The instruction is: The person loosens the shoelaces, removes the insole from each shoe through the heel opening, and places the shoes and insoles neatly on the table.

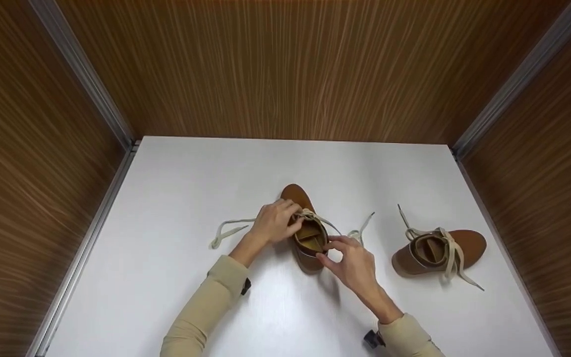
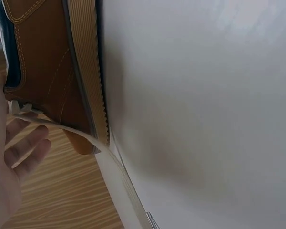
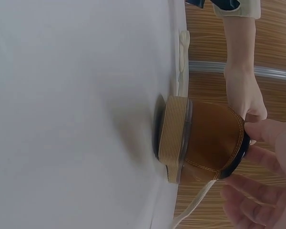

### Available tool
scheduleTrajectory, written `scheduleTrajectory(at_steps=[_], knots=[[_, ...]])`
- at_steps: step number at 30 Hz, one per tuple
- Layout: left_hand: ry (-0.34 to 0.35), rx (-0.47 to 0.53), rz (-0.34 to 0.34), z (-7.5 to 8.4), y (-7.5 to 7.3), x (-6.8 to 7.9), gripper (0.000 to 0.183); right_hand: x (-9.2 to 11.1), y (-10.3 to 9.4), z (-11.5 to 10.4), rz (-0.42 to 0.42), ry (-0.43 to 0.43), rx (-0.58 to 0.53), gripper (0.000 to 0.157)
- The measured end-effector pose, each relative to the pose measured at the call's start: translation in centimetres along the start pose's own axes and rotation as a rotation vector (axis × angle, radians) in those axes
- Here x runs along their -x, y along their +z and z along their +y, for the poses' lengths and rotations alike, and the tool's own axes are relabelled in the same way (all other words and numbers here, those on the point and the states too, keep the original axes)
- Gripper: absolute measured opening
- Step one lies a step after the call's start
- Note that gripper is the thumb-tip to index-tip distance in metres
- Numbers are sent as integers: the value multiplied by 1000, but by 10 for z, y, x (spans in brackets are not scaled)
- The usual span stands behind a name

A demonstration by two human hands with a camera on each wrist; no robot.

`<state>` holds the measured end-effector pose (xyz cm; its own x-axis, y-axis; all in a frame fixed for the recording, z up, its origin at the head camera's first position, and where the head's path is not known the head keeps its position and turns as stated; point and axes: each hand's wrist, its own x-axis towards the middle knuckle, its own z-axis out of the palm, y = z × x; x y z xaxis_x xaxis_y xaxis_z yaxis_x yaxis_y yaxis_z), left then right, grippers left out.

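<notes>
A brown leather shoe [image 1: 310, 263] with pale laces stands upright on the white table, toe pointing away. At the lace area, my left hand [image 1: 274, 221] pinches the front of the opening; in the left wrist view its lower fingers spread loosely beside a lace [image 2: 81, 132]. My right hand [image 1: 356, 264] pinches the collar at the heel side between thumb and forefinger. The right wrist view shows the shoe's heel [image 3: 212, 138] with the thumb on its dark-lined rim. One untied lace [image 1: 226, 234] trails left and another lace end [image 1: 360, 232] lies to the right.
A matching brown shoe [image 1: 470, 244] lies to the right, toe pointing right, its laces loose around the opening. Wood-grain panels [image 1: 285, 69] enclose the white table [image 1: 186, 173] at the back and both sides, with metal strips [image 1: 87, 64] at the corners.
</notes>
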<state>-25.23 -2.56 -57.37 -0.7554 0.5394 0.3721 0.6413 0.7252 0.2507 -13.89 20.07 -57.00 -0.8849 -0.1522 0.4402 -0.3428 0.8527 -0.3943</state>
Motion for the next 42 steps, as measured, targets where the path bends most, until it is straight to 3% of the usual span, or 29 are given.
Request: scheduleTrajectory(at_steps=[14, 31, 42], knots=[[-42, -22, -23, -1, -1, 15, 38, 3, -1, 6, -25, 47, -13, 15], [-85, 1, -91, 1, -7, 20, 57, -4, -3, 24, -13, 11, -43, 19], [-53, -50, -57, 2, -12, 27, 59, -12, -6, 35, -37, -6, -69, 20]])
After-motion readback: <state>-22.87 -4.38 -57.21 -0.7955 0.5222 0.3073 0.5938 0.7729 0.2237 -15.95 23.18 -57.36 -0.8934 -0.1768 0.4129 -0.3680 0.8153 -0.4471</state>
